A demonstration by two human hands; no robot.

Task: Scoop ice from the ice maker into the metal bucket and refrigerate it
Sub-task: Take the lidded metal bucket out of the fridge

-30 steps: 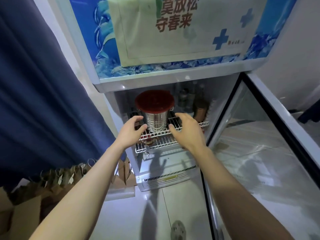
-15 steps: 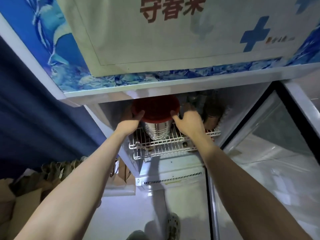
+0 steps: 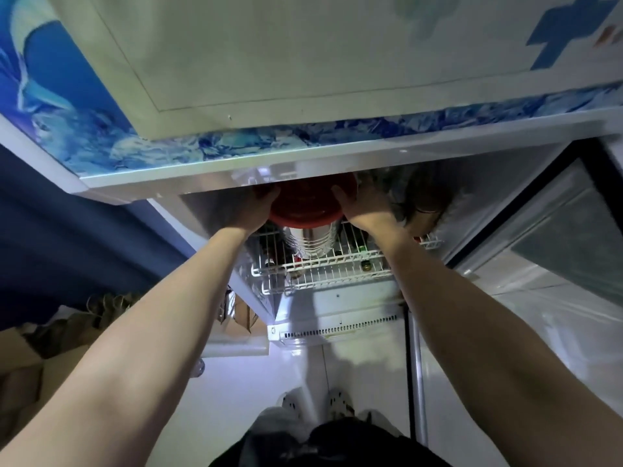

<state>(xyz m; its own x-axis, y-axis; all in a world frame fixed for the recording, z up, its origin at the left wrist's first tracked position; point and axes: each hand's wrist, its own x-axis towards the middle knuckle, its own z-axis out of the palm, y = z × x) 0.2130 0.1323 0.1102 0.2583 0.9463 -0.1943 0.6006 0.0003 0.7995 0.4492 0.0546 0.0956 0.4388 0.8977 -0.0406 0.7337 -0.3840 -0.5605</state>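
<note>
Metal bucket (image 3: 312,246) stands upright on wire shelf (image 3: 323,268) inside open fridge (image 3: 337,153), red lid (image 3: 305,205) on top. Left hand (image 3: 254,212) grips the lid's left rim, fingers curled over the edge. Right hand (image 3: 365,208) clasps the right rim, thumb on the lid top; its other fingers are hidden. Lid sits between both palms.
</note>
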